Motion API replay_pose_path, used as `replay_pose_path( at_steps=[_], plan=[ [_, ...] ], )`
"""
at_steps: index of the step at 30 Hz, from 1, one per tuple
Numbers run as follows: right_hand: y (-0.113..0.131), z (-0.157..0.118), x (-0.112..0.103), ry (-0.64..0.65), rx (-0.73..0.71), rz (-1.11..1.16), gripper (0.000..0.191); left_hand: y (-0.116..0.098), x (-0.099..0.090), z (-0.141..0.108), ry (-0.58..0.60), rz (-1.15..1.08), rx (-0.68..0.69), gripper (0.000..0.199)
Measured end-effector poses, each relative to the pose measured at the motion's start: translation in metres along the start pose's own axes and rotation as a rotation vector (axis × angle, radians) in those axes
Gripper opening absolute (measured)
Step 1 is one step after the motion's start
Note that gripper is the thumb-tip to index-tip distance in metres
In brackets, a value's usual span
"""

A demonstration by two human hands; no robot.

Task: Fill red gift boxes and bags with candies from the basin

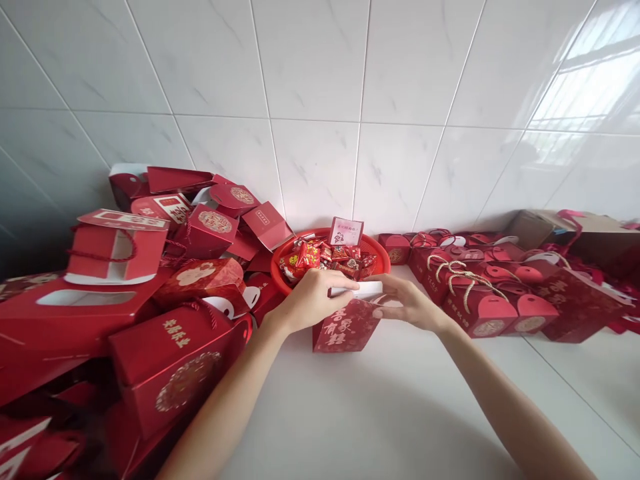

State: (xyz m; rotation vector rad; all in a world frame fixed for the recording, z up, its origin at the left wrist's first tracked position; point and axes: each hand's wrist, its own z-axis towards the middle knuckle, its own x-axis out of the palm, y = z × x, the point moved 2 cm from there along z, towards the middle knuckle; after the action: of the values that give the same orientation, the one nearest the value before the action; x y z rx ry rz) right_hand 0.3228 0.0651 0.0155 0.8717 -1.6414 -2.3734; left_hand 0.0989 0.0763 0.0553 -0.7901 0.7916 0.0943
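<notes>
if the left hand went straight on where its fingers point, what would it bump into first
Most likely the white top edge of the red box, which the left hand seems to touch; beyond it, probably the right hand. Depth is unclear.

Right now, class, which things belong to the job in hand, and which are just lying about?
In the job:
red box, left hand and right hand at its top
basket and wrapped packets behind it, probably

Lying about, apparently:
piled boxes, left
grouped boxes, right
brown carton, far right
</notes>
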Motion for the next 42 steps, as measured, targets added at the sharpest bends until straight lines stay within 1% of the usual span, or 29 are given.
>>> replay_pose_path(
  at_steps=[4, 6, 7, 8, 10, 11, 12, 14, 16, 18, 20, 22, 24, 30, 34, 37, 40, 42],
  plan=[
    [-0.002, -0.001, 0.005, -0.153, -0.006, 0.091, 0.043, 0.001, 0.002, 0.001, -0.101, -0.053, -0.009, 0.019],
    [0.000, 0.000, 0.003, -0.225, -0.006, 0.122, 0.036, 0.003, -0.001, 0.001, -0.142, -0.110, -0.020, 0.028],
    [0.001, 0.000, 0.002, -0.263, -0.010, 0.133, 0.035, 0.004, -0.003, 0.001, -0.147, -0.153, -0.033, 0.036],
    [0.003, 0.000, 0.000, -0.296, -0.017, 0.141, 0.034, 0.006, -0.004, 0.002, -0.134, -0.202, -0.054, 0.046],
    [0.005, 0.000, -0.002, -0.343, -0.036, 0.163, 0.034, 0.011, -0.004, 0.002, -0.067, -0.295, -0.109, 0.063],
    [0.007, -0.001, -0.003, -0.356, -0.046, 0.182, 0.034, 0.013, -0.004, 0.003, -0.032, -0.331, -0.133, 0.065],
    [0.008, -0.002, -0.003, -0.364, -0.055, 0.203, 0.034, 0.014, -0.003, 0.003, -0.007, -0.356, -0.149, 0.063],
    [0.010, -0.003, -0.004, -0.372, -0.064, 0.229, 0.034, 0.016, -0.002, 0.004, 0.012, -0.374, -0.152, 0.052],
    [0.011, -0.003, -0.005, -0.365, -0.058, 0.226, 0.033, 0.016, -0.001, 0.005, 0.000, -0.354, -0.139, 0.042],
    [0.011, -0.003, -0.005, -0.343, -0.047, 0.197, 0.035, 0.016, -0.001, 0.006, -0.023, -0.323, -0.119, 0.036],
    [0.011, -0.003, -0.006, -0.330, -0.033, 0.156, 0.041, 0.016, 0.000, 0.006, -0.048, -0.309, -0.100, 0.030],
    [0.010, -0.002, -0.006, -0.337, -0.012, 0.123, 0.052, 0.017, 0.000, 0.005, -0.058, -0.305, -0.093, 0.026],
    [0.011, -0.003, -0.007, -0.340, 0.015, 0.094, 0.058, 0.018, 0.000, 0.005, -0.065, -0.291, -0.090, 0.024],
    [0.016, -0.005, -0.009, -0.288, 0.040, 0.004, 0.048, 0.018, 0.001, 0.004, -0.106, -0.235, -0.031, 0.020],
    [0.014, -0.005, -0.008, -0.277, 0.030, -0.003, 0.041, 0.016, 0.001, 0.004, -0.113, -0.210, -0.029, 0.017],
    [0.013, -0.004, -0.008, -0.278, 0.024, -0.001, 0.040, 0.013, 0.001, 0.004, -0.068, -0.238, -0.055, 0.018],
    [0.014, -0.005, -0.008, -0.270, 0.022, 0.028, 0.040, 0.012, 0.000, 0.004, 0.006, -0.276, -0.098, 0.024],
    [0.015, -0.005, -0.008, -0.274, 0.021, 0.045, 0.040, 0.013, 0.000, 0.005, -0.004, -0.282, -0.112, 0.030]
  ],
)
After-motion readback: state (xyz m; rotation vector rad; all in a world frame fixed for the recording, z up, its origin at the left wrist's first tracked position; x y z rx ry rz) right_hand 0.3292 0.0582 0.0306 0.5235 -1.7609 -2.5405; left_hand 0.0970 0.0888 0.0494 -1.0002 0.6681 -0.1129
